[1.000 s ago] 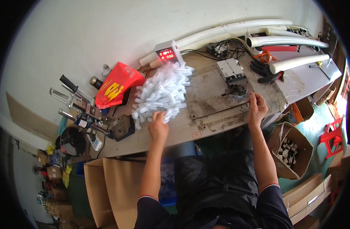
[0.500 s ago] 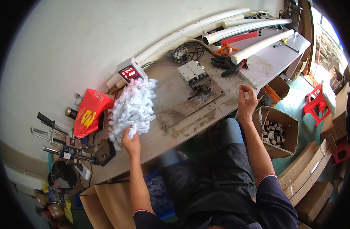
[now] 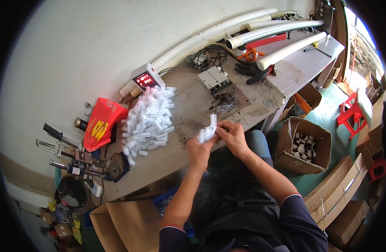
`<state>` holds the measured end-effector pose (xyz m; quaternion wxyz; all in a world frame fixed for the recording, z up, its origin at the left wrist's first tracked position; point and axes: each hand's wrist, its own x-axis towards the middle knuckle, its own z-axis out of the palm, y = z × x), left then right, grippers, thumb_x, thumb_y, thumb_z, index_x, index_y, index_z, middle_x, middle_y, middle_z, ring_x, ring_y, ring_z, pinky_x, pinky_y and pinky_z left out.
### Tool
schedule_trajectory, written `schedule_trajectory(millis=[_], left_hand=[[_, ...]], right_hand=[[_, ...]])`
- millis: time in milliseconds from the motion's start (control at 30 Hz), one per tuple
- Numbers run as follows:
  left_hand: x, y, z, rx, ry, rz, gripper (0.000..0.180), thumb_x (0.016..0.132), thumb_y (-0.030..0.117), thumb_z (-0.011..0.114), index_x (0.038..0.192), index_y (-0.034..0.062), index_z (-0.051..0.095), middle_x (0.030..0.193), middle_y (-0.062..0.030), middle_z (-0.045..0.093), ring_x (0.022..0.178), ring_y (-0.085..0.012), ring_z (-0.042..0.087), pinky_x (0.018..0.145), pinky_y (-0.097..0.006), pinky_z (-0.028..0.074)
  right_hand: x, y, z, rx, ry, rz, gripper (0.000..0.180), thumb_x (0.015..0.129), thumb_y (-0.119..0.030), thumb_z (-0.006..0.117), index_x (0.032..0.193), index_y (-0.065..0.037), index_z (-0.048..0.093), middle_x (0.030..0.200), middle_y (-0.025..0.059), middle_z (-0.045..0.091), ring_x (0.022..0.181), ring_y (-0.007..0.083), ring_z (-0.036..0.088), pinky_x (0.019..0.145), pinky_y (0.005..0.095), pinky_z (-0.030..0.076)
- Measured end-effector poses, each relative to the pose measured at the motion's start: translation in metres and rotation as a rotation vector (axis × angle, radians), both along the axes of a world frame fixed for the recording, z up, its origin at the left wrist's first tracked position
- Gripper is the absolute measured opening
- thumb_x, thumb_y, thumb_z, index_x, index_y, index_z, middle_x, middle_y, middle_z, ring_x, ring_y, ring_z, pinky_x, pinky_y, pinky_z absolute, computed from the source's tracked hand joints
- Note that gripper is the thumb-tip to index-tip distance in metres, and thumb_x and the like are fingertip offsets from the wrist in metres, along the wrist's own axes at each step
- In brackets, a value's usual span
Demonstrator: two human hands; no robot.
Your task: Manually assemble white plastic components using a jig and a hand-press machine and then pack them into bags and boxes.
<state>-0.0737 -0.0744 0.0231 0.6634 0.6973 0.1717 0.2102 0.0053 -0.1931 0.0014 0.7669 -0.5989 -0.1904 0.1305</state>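
In front of me, over the table's near edge, my two hands meet. My left hand is closed around a small bunch of white ribbed plastic pieces. One ribbed piece stands up from the bunch. Against its lower end my right hand is closed in a pinch; the fingertips partly hide what they grip. Left of the hands lies a heap of similar white pieces. Beyond the hands a metal clamping fixture sits on a plate, with white shavings beside it.
A digital counter box stands behind the heap, a red bag to its left. A lever press occupies the left end. White tubes and a black glove lie at the far right. A carton of black-and-white parts stands on the floor.
My left hand has moved right, away from the heap, carrying white pieces. My right hand has come in leftward from the table's right side, and both hands now meet.
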Motion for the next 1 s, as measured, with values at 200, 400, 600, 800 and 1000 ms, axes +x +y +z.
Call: schedule_trajectory(millis=[200,400,600,800,1000], left_hand=[[0.002,-0.019,0.007,-0.412,0.080,-0.063,0.006,0.090,0.005,0.077,0.095,0.0053,0.073,0.074,0.0006,0.065,0.049,-0.0010,0.043,0.041,-0.019,0.026],[0.004,-0.025,0.000,-0.546,0.085,-0.103,0.007,0.091,0.010,0.078,0.093,0.0070,0.073,0.070,0.0026,0.062,0.049,-0.0023,0.045,0.041,-0.019,0.027],[0.016,-0.003,-0.008,0.042,0.005,0.181,0.015,0.092,0.016,0.080,0.101,0.0047,0.077,0.082,0.0058,0.069,0.066,-0.0006,0.055,0.056,-0.020,0.041],[0.057,0.074,-0.012,0.337,-0.046,0.305,0.020,0.090,0.015,0.076,0.105,0.0012,0.076,0.093,-0.0087,0.078,0.083,-0.0142,0.071,0.079,-0.031,0.054],[0.081,0.087,-0.016,0.408,-0.083,0.347,0.022,0.089,0.014,0.075,0.102,-0.0027,0.071,0.089,-0.0152,0.076,0.081,-0.0217,0.071,0.078,-0.036,0.053]], right_hand=[[0.002,-0.021,0.010,0.187,0.190,0.104,0.017,0.096,-0.010,0.069,0.102,0.006,0.071,0.086,0.0053,0.070,0.074,0.0116,0.064,0.068,0.0270,0.052],[0.007,-0.030,0.006,0.107,0.271,0.119,0.017,0.094,-0.013,0.071,0.095,0.004,0.072,0.081,0.0050,0.070,0.069,0.0102,0.063,0.065,0.0259,0.051],[0.050,-0.045,0.008,-0.268,0.026,-0.186,0.021,0.091,-0.017,0.071,0.087,0.004,0.072,0.071,0.0066,0.071,0.063,0.0131,0.065,0.062,0.0293,0.052],[0.067,-0.035,0.002,-0.701,-0.332,-0.408,0.021,0.082,-0.025,0.071,0.083,-0.004,0.075,0.076,0.0171,0.072,0.072,0.0339,0.071,0.070,0.0422,0.056],[0.081,-0.013,0.000,-0.769,-0.387,-0.451,0.020,0.082,-0.025,0.070,0.082,-0.005,0.075,0.075,0.0177,0.071,0.076,0.0376,0.071,0.073,0.0431,0.056]])
